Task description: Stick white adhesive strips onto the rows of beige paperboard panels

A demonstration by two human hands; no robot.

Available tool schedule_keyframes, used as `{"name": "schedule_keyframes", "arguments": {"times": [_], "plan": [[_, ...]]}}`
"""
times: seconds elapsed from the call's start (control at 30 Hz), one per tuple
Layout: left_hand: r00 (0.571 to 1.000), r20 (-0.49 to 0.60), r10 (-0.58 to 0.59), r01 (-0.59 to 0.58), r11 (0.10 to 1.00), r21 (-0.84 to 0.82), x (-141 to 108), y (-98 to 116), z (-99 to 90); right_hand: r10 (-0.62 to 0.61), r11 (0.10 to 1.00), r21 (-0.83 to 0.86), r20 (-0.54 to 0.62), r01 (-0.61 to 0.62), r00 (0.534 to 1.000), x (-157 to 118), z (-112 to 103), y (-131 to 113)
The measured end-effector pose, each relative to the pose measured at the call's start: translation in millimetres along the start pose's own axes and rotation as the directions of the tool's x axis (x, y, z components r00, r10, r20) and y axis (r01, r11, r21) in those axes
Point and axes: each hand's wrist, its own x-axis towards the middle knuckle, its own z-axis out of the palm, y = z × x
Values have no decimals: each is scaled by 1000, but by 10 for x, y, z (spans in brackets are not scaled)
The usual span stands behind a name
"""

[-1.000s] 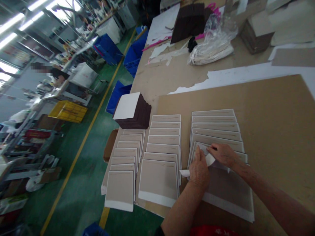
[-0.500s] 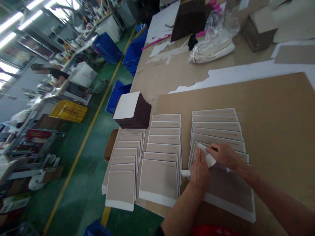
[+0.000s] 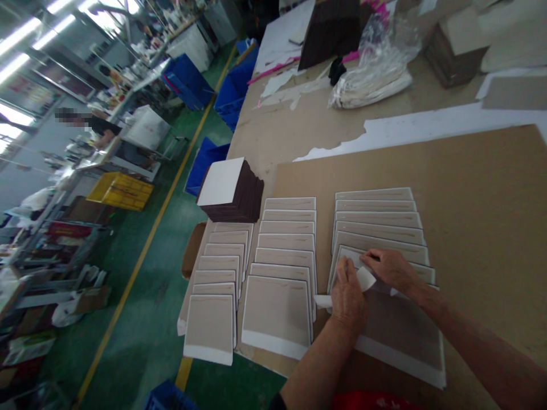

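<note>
My left hand [image 3: 349,295] rests on the front panel of the right-hand row, its fingers together around a loose white paper strip [image 3: 366,279]. One end of this strip sticks out left of the palm, and a curled piece shows right of the fingers. Close by, my right hand [image 3: 391,270] has thumb and fingers pinched at the panel's upper edge; what lies between the fingertips is too small to make out. That panel [image 3: 401,327] is flat and grey-beige with white borders, partly hidden by my hands. Behind it, similar panels [image 3: 376,219] overlap like shingles.
Two more rows of overlapping panels [image 3: 276,307] [image 3: 208,322] lie to the left. A stack of dark boards with a white top [image 3: 222,182] stands behind them. Farther back are a clear plastic bag [image 3: 371,85] and a dark stack [image 3: 329,34]. Blue crates [image 3: 205,162] stand beside the table.
My right fingertips have shifted slightly right along the panel's upper edge. My left hand stays nearly in place, with the strip still at it. The view has moved a little.
</note>
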Motion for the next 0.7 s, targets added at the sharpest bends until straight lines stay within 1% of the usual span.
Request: {"name": "schedule_keyframes", "arguments": {"times": [0.07,0.2,0.4,0.6,0.7], "plan": [[999,35,11,-12,999,30,17,12,-8,12,1000,-25,6,-12,1000,1,-5,-1],[995,101,-9,-1,995,101,48,25,-9,15,998,-65,13,-14,1000,9,4,4],[995,98,-9,-6,988,156,57,11,4,2,993,-114,3,-1,1000,32,40,30],[996,90,5,-21,983,180,58,14,6,20,992,-125,3,-19,1000,57,55,43],[992,125,-5,-23,975,223,68,22,-9,19,993,-118,-2,-19,1000,57,47,11]]}}
